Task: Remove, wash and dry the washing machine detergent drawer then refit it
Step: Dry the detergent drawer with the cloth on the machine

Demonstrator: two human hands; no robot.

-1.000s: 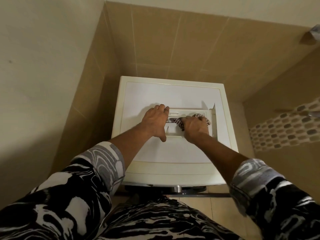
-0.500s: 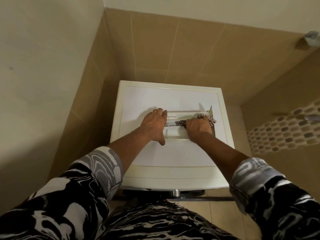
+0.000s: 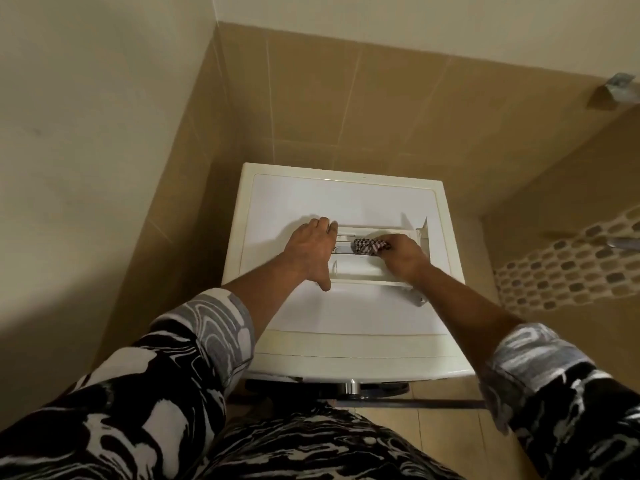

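Note:
The white detergent drawer [image 3: 360,268] lies flat on top of the cream washing machine [image 3: 346,317], its compartments facing up. My left hand [image 3: 311,251] rests on the drawer's left end, fingers curled over its far edge and thumb along the near side, holding it still. My right hand [image 3: 403,254] is over the right half, fingers closed on a checked red-and-white cloth [image 3: 367,245] that is pressed into the drawer's far compartment. The drawer's right end is partly hidden by that hand.
The machine stands in a corner of tan tiled walls [image 3: 346,98], with a plain wall [image 3: 86,133] close on the left. A mosaic tile band [image 3: 568,271] runs on the right wall. A metal fitting [image 3: 620,86] sticks out at the upper right.
The cloth has slid leftward inside the drawer under my right hand. My left hand has stayed on the drawer's left end. The camera has tilted slightly.

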